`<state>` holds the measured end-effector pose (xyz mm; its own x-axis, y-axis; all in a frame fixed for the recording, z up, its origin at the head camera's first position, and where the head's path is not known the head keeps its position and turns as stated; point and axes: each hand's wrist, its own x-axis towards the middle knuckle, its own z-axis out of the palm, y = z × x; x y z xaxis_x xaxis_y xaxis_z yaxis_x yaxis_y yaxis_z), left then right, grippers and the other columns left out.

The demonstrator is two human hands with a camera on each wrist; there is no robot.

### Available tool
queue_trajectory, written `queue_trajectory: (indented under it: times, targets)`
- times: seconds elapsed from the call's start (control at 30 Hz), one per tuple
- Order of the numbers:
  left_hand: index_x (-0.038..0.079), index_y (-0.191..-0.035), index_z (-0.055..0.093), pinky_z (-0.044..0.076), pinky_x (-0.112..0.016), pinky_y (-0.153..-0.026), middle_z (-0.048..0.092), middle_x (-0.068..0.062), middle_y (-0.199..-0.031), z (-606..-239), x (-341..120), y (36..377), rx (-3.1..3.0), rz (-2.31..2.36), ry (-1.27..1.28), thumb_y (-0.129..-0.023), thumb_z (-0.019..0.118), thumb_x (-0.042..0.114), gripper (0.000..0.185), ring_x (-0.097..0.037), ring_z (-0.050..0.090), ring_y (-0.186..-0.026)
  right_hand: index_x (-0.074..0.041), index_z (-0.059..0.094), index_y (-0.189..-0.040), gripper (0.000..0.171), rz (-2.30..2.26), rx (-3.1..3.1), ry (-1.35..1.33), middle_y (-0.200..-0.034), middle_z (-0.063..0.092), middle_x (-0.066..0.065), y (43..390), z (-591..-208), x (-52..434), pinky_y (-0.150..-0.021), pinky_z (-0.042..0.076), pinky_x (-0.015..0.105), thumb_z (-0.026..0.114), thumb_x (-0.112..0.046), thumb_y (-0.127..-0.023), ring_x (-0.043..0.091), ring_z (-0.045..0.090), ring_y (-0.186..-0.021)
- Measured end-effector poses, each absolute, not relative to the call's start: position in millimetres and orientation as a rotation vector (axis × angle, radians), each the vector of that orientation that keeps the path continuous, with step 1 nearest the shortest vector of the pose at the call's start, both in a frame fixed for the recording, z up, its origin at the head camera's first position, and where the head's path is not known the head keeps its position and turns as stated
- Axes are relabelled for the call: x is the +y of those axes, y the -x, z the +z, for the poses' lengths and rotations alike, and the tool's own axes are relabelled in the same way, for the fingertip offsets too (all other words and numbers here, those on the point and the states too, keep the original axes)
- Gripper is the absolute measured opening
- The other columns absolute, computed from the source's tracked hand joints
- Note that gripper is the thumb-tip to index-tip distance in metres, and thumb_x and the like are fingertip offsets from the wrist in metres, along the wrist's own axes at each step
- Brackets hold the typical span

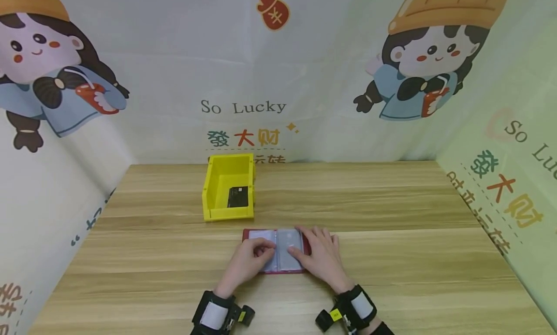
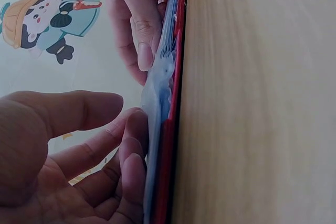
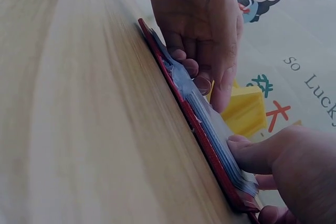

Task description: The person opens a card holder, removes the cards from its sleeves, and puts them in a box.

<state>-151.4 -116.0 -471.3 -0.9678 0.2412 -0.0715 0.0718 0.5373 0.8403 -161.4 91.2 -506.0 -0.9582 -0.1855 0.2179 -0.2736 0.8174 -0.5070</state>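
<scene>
A yellow bin [image 1: 228,187] is seen at the left on the table [image 1: 391,257], with a dark card [image 1: 237,196] lying inside it. Just in front of the bin, a red card holder [image 1: 275,250] is laid open flat, its clear sleeves facing up. Its left page is pressed by the left hand [image 1: 248,262], whose fingers are loosely curled onto the plastic; whether a sleeve is pinched cannot be told. The right page is held down by the right hand [image 1: 319,257], fingers spread flat. The step in hand is judged to be leafing through the sleeves. A card would next need to be pinched free while the holder is steadied.
</scene>
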Motion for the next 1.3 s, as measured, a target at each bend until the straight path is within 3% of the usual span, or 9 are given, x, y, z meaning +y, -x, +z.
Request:
queue_trajectory:
  times: [0.27, 0.57, 0.8, 1.03, 1.3]
  targets:
    - [0.002, -0.105, 0.074, 0.04, -0.02, -0.062, 0.064, -0.005, -0.083, -472.6, -116.9, 151.2, 2.596, 1.415, -0.278, -0.094, 0.066, 0.01, 0.016, -0.014, 0.051, -0.073, -0.017, 0.062, -0.126, 0.053, 0.92, -2.795, -0.347, -0.113, 0.068, 0.006, 163.0, -506.7, 90.7, -0.076, 0.023, 0.033, 0.078, -0.045, -0.084, 0.021, 0.05, -0.092]
    - [0.002, -0.105, 0.074, 0.039, -0.02, -0.062, 0.063, -0.004, -0.082, -474.1, -117.1, 150.8, 2.589, 1.424, -0.268, -0.094, 0.066, 0.01, 0.016, -0.014, 0.051, -0.072, -0.016, 0.065, -0.08, 0.025, 0.977, -2.644, -0.368, -0.077, 0.051, -0.005, 157.1, -513.6, 88.9, -0.08, 0.023, 0.035, 0.082, -0.035, -0.081, 0.014, 0.042, -0.081]
    - [0.003, -0.107, 0.073, 0.04, -0.02, -0.064, 0.064, -0.005, -0.084, -474.2, -117.2, 151.6, 2.588, 1.43, -0.26, -0.095, 0.066, 0.01, 0.016, -0.014, 0.052, -0.074, -0.017, 0.06, -0.062, 0.03, 0.991, -2.469, -0.422, -0.06, 0.044, -0.012, 152.6, -516.6, 84.5, -0.078, 0.023, 0.033, 0.08, -0.023, -0.084, 0.009, 0.041, -0.069]
    - [0.003, -0.108, 0.073, 0.04, -0.02, -0.064, 0.064, -0.005, -0.085, -476.7, -117.5, 149.6, 2.574, 1.443, -0.246, -0.095, 0.066, 0.01, 0.017, -0.014, 0.051, -0.074, -0.016, 0.057, -0.06, 0.034, 1.084, -2.422, -0.472, -0.056, 0.038, -0.012, 150.1, -517.8, 84.9, -0.078, 0.026, 0.031, 0.077, -0.017, -0.087, -0.001, 0.035, -0.06]
    - [0.004, -0.107, 0.074, 0.041, -0.021, -0.067, 0.067, -0.007, -0.087, -477.7, -118.9, 152.6, 2.57, 1.473, -0.234, -0.095, 0.066, 0.01, 0.016, -0.014, 0.052, -0.076, -0.01, 0.071, -0.079, 0.013, 1.362, -2.374, -0.543, -0.066, 0.062, -0.005, 151.0, -514.6, 86.0, -0.077, 0.035, 0.029, 0.069, -0.008, -0.091, -0.003, 0.047, -0.065]
